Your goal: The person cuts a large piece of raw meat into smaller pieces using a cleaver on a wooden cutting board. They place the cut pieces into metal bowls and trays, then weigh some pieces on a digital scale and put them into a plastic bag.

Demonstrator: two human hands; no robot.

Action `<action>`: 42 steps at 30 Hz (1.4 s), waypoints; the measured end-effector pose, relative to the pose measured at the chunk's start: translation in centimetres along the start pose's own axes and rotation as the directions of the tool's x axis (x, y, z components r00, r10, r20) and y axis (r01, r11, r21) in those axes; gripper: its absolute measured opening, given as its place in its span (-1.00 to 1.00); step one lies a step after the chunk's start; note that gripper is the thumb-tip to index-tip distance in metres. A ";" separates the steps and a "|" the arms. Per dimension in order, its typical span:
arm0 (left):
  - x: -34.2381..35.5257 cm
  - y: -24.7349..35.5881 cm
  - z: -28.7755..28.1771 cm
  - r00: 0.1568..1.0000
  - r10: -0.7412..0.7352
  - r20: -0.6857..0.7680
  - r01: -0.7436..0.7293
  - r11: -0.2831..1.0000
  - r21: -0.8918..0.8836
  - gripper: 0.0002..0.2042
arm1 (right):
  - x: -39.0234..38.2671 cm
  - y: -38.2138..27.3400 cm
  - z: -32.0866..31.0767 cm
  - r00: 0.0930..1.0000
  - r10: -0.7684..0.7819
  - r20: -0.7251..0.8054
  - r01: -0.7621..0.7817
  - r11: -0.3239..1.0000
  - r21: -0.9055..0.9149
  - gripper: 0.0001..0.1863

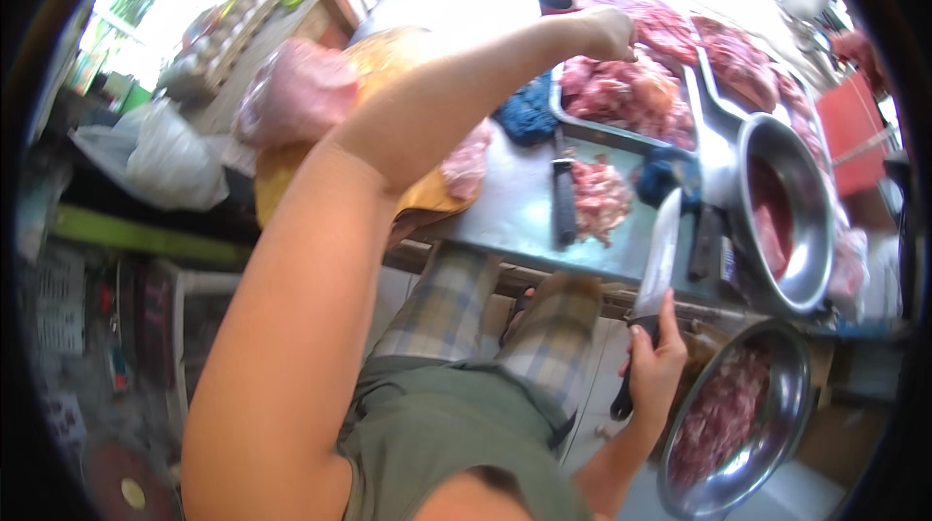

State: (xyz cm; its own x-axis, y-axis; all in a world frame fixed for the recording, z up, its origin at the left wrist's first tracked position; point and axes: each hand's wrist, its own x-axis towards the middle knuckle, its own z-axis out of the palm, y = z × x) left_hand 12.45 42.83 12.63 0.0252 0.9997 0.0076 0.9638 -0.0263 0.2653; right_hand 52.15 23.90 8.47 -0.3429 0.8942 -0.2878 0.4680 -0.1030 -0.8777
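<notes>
My left arm stretches forward across the counter. At its end, my left hand (608,33) is curled closed over the far edge of a metal tray (621,134) heaped with raw meat pieces (631,94); what its fingers hold, if anything, is hidden. My right hand (657,363) grips a large knife (661,244) by its black handle, blade pointing up and away, in front of the counter edge. Beyond the blade, chopped meat bits (600,199) lie on the metal counter between a black-handled knife (564,196) and a dark blue bundle (670,176).
A steel bowl (828,220) with reddish contents stands at right; a lower bowl (798,414) holds chopped meat. A big meat piece (306,89) rests by a yellowish board (442,193) at left. Further left are a white plastic bag (175,157) and egg trays (228,45).
</notes>
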 end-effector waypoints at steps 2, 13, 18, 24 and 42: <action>-5.3 -1.8 -1.5 0.998 -0.019 0.066 0.021 0.999 -0.036 -0.70 | 0.4 -0.1 0.8 0.999 -0.033 0.023 0.033 0.999 0.002 -0.29; -25.5 -4.2 3.3 0.983 -0.181 -0.025 0.182 0.963 0.197 -0.37 | 1.0 -5.1 9.2 0.898 -0.301 0.321 0.275 0.953 0.126 -0.29; -23.2 -4.8 4.5 0.962 -0.157 -0.224 0.154 0.988 -0.030 -0.52 | 0.3 -5.4 10.0 0.900 -0.273 0.341 0.230 0.960 0.161 -0.31; -23.2 -3.3 9.4 0.745 -0.569 -0.346 0.465 0.817 -0.343 -0.18 | 4.0 -5.6 12.8 0.879 -0.205 0.431 0.020 0.918 0.396 -0.30; -22.4 -2.5 10.8 0.739 -0.641 -0.207 0.593 0.766 -0.249 -0.21 | 7.0 -6.0 15.2 0.829 -0.215 0.517 -0.007 0.919 0.394 -0.31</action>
State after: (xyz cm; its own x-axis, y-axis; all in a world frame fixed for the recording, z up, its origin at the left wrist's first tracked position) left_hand 12.38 20.49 1.35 -0.6538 0.7559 0.0357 0.6868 0.5729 0.4473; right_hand 34.56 24.18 5.92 -0.8057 0.5380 -0.2479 0.1120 -0.2726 -0.9556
